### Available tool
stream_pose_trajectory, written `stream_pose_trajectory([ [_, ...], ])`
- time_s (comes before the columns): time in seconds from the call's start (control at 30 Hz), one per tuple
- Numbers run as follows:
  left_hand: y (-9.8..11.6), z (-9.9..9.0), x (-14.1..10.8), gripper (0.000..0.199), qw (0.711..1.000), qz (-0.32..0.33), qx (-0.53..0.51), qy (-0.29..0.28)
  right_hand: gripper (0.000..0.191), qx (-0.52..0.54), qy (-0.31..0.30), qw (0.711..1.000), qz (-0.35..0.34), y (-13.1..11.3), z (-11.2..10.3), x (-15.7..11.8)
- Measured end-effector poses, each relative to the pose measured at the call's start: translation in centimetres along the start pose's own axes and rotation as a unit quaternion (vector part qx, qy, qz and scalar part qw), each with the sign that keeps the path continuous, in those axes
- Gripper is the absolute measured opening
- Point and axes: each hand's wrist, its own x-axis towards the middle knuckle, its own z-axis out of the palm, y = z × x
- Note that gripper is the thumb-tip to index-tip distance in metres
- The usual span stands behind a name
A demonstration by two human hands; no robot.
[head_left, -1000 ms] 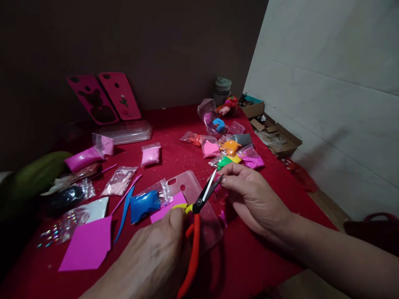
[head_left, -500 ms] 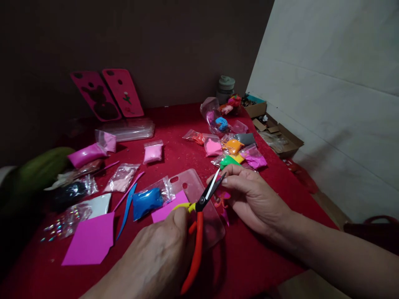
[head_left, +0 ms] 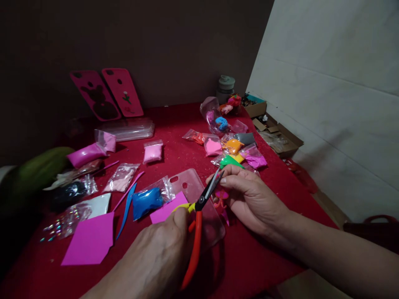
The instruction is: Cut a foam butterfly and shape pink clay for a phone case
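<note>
My left hand (head_left: pixel 158 245) is closed around the handles of a pair of scissors (head_left: pixel 197 232) with one orange and one yellow handle. The dark blades point up and away, slightly apart. At their tips, the fingers of my right hand (head_left: pixel 249 193) are pinched together; what they hold is mostly hidden. A small pink and red cutout (head_left: pixel 221 200) shows just below these fingers, and I cannot tell whether it is held or lying down. Beneath the scissors, a clear phone case (head_left: pixel 204 222) lies on the red cloth, with a magenta paper piece (head_left: pixel 168 209) partly over it.
Bags of coloured clay, such as a blue one (head_left: pixel 148 203) and a green one (head_left: pixel 230 162), lie around. A magenta sheet (head_left: pixel 90 241) and a blue tool (head_left: pixel 126 211) are at left. Two pink phone cases (head_left: pixel 123 93) lean on the back wall. Cardboard boxes (head_left: pixel 277 135) stand right.
The scissor blades have drawn a little closer together. The pink and red cutout shows slightly more clearly under my right fingers. Both hands stay nearly in place.
</note>
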Motion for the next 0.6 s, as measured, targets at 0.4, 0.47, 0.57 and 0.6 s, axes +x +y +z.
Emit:
stream_pose_trajectory([
  [0.4,-0.2,0.17,0.16,0.013,1.0,0.007,-0.022,0.007,0.016,0.018,-0.012,1.0,0.01,0.09,-0.13,0.2],
  [0.47,-0.22,0.19,0.2,0.017,1.0,0.003,-0.022,0.004,0.017,0.014,-0.01,1.0,0.014,0.07,-0.09,0.15],
  [0.57,-0.31,0.17,0.11,0.02,1.0,-0.005,-0.021,-0.005,0.018,0.007,-0.01,1.0,0.018,0.01,-0.01,0.1],
  [0.6,-0.35,0.14,0.05,0.018,1.0,-0.005,-0.021,-0.009,0.018,0.004,-0.01,1.0,0.018,-0.02,0.0,0.1],
])
